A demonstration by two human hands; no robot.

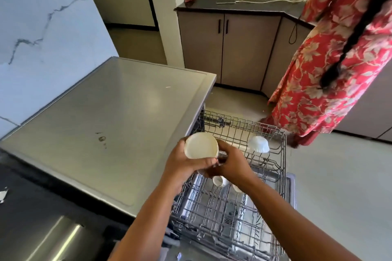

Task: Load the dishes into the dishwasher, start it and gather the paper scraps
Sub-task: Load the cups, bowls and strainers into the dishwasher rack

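A cream bowl (200, 145) is tipped toward me above the near left corner of the pulled-out upper rack (282, 167) of the dishwasher. My left hand (186, 165) grips it from below. My right hand (230, 162) meets it at the right rim, fingers curled against the bowl's side. A white fluted bowl (258, 144) sits upside down at the rack's far right. Two small white cups (218, 180) lie in the rack just under my hands, partly hidden by my wrists.
The dishwasher's steel top (110, 121) spreads to the left. A white paper scrap (3, 195) lies on the dark counter at the far left edge. A person in a red floral dress (331, 59) stands close beyond the rack. Cabinets (231, 48) line the back wall.
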